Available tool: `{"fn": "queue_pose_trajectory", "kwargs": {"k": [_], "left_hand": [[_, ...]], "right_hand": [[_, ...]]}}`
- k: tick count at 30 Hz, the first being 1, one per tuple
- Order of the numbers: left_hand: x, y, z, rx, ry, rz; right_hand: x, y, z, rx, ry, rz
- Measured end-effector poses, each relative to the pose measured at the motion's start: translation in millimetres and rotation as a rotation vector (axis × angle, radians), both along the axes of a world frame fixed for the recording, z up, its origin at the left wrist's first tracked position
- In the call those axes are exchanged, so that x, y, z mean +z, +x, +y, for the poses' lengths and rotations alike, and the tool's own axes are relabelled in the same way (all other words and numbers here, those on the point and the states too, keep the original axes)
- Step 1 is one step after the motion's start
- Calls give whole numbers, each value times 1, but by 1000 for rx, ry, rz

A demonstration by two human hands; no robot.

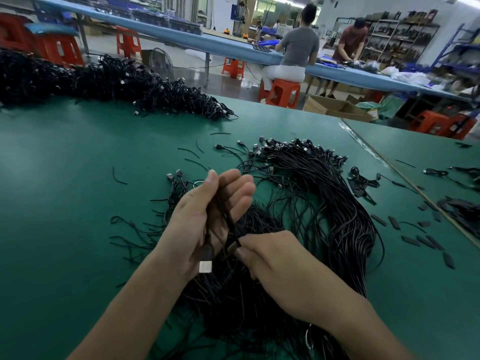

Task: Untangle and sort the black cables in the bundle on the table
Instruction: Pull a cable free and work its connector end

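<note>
Pinching thin black cable point(228, 222) — boxy silver plug point(205, 266).

Both bare forearms reach forward, the grips meeting close together.
The left grip point(205, 224) is turned palm-up with fingers relaxed and loosely spread, and a black cable point(228, 216) lies across the palm. The right grip point(262, 255), knuckles up, pinches that cable between thumb and forefinger beside the left palm's heel.
</note>
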State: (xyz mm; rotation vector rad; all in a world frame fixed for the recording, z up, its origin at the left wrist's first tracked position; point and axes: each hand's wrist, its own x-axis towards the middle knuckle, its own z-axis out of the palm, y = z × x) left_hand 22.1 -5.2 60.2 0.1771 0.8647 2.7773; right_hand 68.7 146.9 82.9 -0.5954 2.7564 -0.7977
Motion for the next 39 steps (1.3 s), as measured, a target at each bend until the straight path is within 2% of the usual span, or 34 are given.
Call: {"fn": "queue_pose_trajectory", "kwargs": {"k": [3,5,7,8,11,13,17,19,22,24,27,28,30,34,36,39], "left_hand": [[-13,-1,7,213,-446,208],[-19,-1,9,277,-740,343],[-16,4,9,207,-968,448],[-15,6,9,120,-1002,464],[-10,12,9,-174,-874,365],[-8,14,8,-244,-896,290],[-8,14,0,-404,-824,279],[-9,14,-4,-468,-795,315],[-7,13,-5,-520,-740,328],[-7,12,-2,-435,-793,345],[-12,9,2,-239,-979,436],[-13,8,2,-213,-972,443],[-14,8,2,-245,-848,351],[-11,9,6,-460,-607,70],[-12,9,5,-516,-653,75],[-15,7,1,-431,-802,134]], "right_hand": [[7,1,1,78,61,2],[14,0,5,93,73,105],[19,-5,12,53,36,256],[21,-7,16,31,-6,318],[22,-13,24,1,-191,365],[18,-17,27,-26,-300,330],[11,-21,33,-16,-433,83],[12,-21,36,17,-448,-15],[17,-19,36,90,-382,-33],[18,-19,35,100,-312,-1],[16,-18,31,35,-212,129],[15,-18,30,29,-213,155],[13,-17,25,20,-228,207],[10,-20,17,20,-276,296],[11,-24,14,25,-283,338],[13,-33,11,36,-310,378]]}}
